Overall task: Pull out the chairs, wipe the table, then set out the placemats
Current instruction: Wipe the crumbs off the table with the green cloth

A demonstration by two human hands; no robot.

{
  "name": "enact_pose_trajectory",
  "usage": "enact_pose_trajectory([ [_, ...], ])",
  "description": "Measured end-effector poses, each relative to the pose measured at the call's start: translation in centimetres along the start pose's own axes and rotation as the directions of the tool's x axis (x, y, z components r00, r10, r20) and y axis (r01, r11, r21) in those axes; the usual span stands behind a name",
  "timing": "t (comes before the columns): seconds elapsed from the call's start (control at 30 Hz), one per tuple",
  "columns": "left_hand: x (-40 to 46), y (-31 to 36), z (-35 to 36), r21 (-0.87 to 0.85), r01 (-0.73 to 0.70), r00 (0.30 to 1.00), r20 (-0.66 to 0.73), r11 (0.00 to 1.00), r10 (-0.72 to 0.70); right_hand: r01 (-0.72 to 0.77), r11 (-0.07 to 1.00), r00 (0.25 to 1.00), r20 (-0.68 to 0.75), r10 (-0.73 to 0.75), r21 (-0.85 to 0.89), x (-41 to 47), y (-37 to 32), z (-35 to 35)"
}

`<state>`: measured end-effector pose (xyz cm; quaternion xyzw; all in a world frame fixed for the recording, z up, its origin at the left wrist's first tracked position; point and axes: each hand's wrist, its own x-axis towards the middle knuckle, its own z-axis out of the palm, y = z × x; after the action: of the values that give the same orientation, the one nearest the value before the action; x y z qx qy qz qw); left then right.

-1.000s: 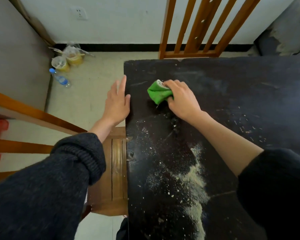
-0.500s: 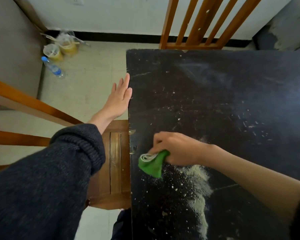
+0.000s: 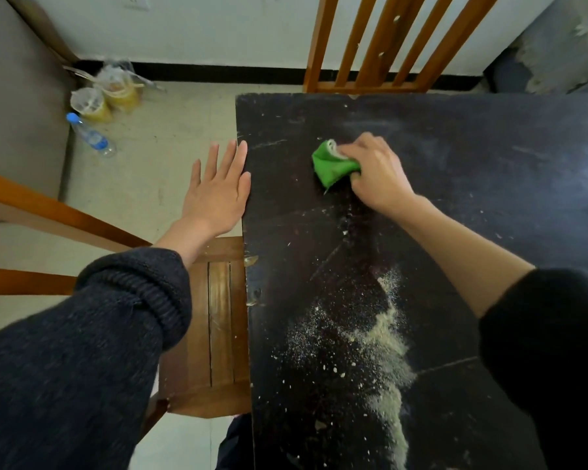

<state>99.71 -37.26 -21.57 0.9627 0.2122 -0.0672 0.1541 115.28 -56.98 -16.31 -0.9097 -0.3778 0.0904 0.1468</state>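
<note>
A green cloth point(image 3: 333, 166) is gripped by the right hand point(image 3: 375, 176) and pressed on the dark table point(image 3: 472, 157); the left hand point(image 3: 218, 191) is held flat at the table's left edge; pale powder point(image 3: 384, 347) is scattered nearer; chairs point(image 3: 214, 327) are seen left and beyond.

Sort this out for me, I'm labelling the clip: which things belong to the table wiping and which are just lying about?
Part of the job:
green cloth, gripped by the right hand
black table
pale crumbs
left hand, flat at the table edge
chairs

Lying about:
water bottle
plastic cups
</note>
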Motion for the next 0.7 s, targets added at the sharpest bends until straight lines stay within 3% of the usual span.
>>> enact_pose_trajectory([
  [0.1, -0.7, 1.3, -0.5, 0.112, -0.062, 0.992, -0.103, 0.992, 0.074, 0.098, 0.995, 0.993, 0.065, -0.1, 0.028, -5.2, -0.4, -0.2],
  [0.17, -1.9, 2.8, -0.2, 0.1, -0.152, 0.976, -0.144, 0.983, 0.165, 0.137, 0.989, 0.981, 0.131, -0.143, 0.057, -9.5, -0.6, -0.3],
  [0.23, -3.4, 4.2, 0.6, 0.061, -0.221, 0.965, -0.13, 0.973, 0.228, 0.205, 0.973, 0.941, 0.252, -0.227, 0.11, -14.3, -1.2, -0.6],
  [0.33, -5.1, 5.2, 2.1, 0.115, -0.2, 0.974, -0.087, 0.973, 0.21, 0.261, 0.943, 0.853, 0.408, -0.326, 0.208, -19.0, -1.7, -1.7],
  [0.37, -5.2, 5.2, 2.4, 0.133, -0.181, 0.977, -0.087, 0.974, 0.193, 0.237, 0.942, 0.866, 0.388, -0.315, 0.236, -19.1, -1.7, -1.9],
  [0.47, -5.0, 5.1, 2.5, 0.128, -0.179, 0.976, -0.101, 0.975, 0.193, 0.117, 0.964, 0.977, 0.149, -0.155, 0.237, -15.6, -1.9, -1.5],
  [0.53, -4.9, 5.1, 2.3, 0.118, -0.196, 0.971, -0.117, 0.973, 0.21, 0.075, 0.981, 0.995, 0.054, -0.085, 0.177, -12.3, -2.8, -0.4],
  [0.63, -5.1, 5.1, 2.2, 0.121, -0.22, 0.965, -0.116, 0.968, 0.234, 0.112, 0.984, 0.992, 0.046, -0.12, 0.136, -10.8, -4.6, 1.6],
  [0.7, -4.9, 5.0, 2.3, 0.121, -0.204, 0.97, -0.11, 0.972, 0.217, 0.207, 0.964, 0.97, 0.097, -0.224, 0.166, -12.5, -5.6, 2.2],
])
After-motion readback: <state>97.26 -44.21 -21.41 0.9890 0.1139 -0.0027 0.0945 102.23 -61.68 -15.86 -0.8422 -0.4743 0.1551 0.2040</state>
